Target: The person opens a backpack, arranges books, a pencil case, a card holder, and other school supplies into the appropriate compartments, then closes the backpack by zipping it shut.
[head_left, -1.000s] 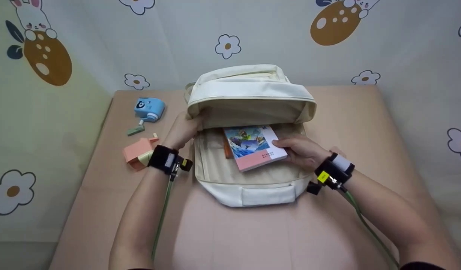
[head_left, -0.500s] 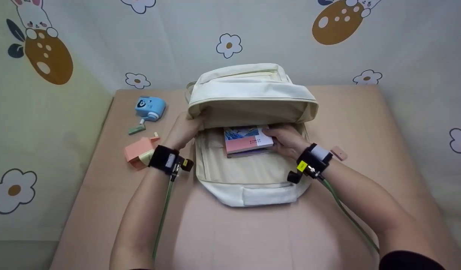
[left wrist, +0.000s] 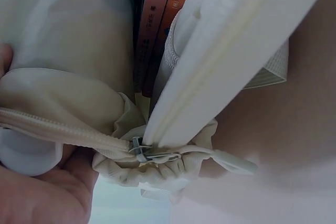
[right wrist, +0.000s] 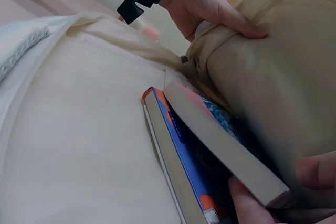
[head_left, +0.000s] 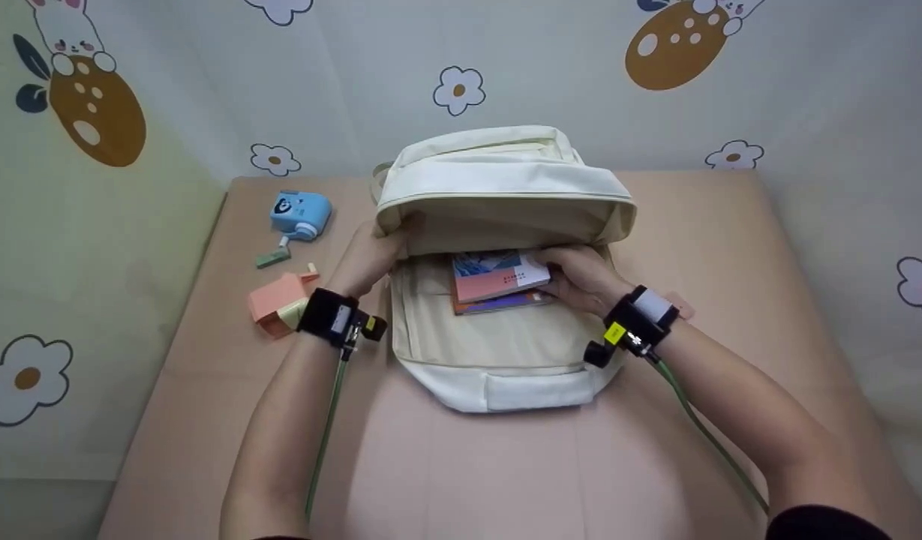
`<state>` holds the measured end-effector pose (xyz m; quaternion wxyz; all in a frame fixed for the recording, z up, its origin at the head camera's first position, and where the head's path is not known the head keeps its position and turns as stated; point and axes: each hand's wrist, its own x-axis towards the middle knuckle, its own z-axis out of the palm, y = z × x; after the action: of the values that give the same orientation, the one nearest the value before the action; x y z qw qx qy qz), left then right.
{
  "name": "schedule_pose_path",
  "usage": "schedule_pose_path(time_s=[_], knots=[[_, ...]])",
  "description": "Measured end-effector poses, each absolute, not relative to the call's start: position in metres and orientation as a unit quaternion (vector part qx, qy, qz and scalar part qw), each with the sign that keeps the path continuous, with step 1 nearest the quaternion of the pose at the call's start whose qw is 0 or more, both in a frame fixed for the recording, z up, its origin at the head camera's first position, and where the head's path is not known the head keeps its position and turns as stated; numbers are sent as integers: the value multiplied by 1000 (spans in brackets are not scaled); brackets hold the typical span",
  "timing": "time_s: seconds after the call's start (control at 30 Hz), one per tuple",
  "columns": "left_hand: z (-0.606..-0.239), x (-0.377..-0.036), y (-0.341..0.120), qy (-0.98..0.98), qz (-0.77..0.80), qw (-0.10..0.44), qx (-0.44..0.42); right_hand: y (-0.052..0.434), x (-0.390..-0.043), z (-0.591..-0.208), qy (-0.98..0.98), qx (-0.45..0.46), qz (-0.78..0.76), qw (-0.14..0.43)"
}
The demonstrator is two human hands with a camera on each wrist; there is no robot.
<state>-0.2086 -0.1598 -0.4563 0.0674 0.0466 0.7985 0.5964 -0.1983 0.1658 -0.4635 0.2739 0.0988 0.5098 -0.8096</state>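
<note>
Head view shows the right hand (head_left: 581, 279) pinching the pink-covered book (head_left: 498, 276) at its 3 o'clock corner. The book lies flat atop a second book (head_left: 498, 304) in the mouth of the cream backpack (head_left: 506, 225), its long axis running 12 to 6, far end under the flap. At 9 o'clock the left hand (head_left: 367, 259) grips the flap's edge, holding it raised.
</note>
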Motion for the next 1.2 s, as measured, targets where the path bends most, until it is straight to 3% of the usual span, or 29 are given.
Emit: schedule_pose_path(time_s=[0.4, 0.63, 0.77, 0.9, 1.07, 1.2], knots=[[-459, -209, -160, 792, 604, 77, 40, 198, -184, -444, 524, 42, -797, 298], [-458, -207, -160, 793, 603, 82, 40, 231, -174, -447, 563, 26, -778, 276], [-459, -207, -160, 791, 605, 79, 48, 256, -168, -451, 625, 63, -748, 215], [-460, -207, -161, 788, 608, 77, 54, 276, -166, -457, 691, 87, -710, 106], [-461, -208, -161, 797, 597, 78, 49, 286, -171, -458, 803, 3, -595, -26], [-462, -207, -160, 807, 583, 83, 39, 283, -178, -455, 840, -94, -533, -33]])
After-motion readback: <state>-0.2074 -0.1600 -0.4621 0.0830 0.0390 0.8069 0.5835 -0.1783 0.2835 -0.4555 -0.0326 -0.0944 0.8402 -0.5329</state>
